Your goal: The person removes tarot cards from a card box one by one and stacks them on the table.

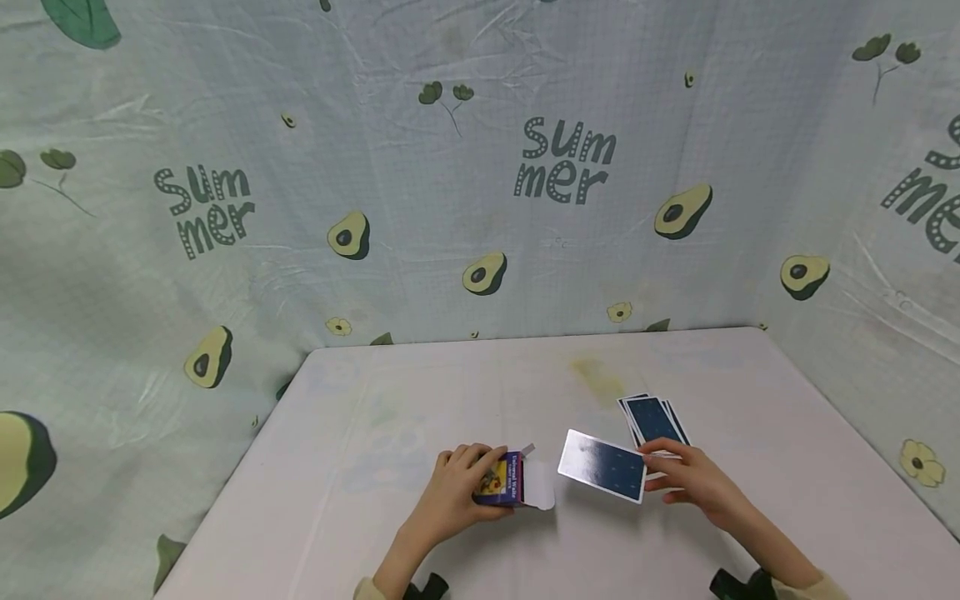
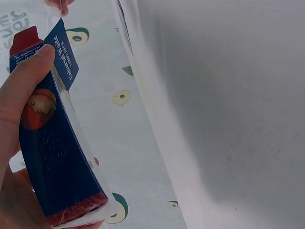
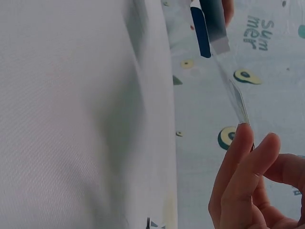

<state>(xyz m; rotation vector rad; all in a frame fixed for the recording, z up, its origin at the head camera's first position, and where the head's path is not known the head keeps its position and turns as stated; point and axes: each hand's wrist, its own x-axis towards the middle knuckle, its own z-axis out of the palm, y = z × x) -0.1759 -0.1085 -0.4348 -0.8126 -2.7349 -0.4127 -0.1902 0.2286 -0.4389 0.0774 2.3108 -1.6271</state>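
Observation:
My left hand (image 1: 463, 482) grips a blue card box (image 2: 52, 143) printed "Universal Waite", its end flap (image 1: 537, 485) folded out toward the right. In the left wrist view the thumb lies along the box near the open end. My right hand (image 1: 693, 483) pinches a blue-backed card (image 1: 603, 465) by its right edge, between thumb and fingers. The card is held above the table, level with the box's mouth and a little right of the flap. In the right wrist view the card (image 3: 239, 102) shows nearly edge-on.
A loosely fanned pile of blue-backed cards (image 1: 651, 417) lies face down on the white table (image 1: 420, 392), just beyond my right hand. A cloth (image 1: 420, 167) printed with avocados and "summer" hangs behind the table and along its sides. The tabletop carries a yellowish stain (image 1: 597, 377).

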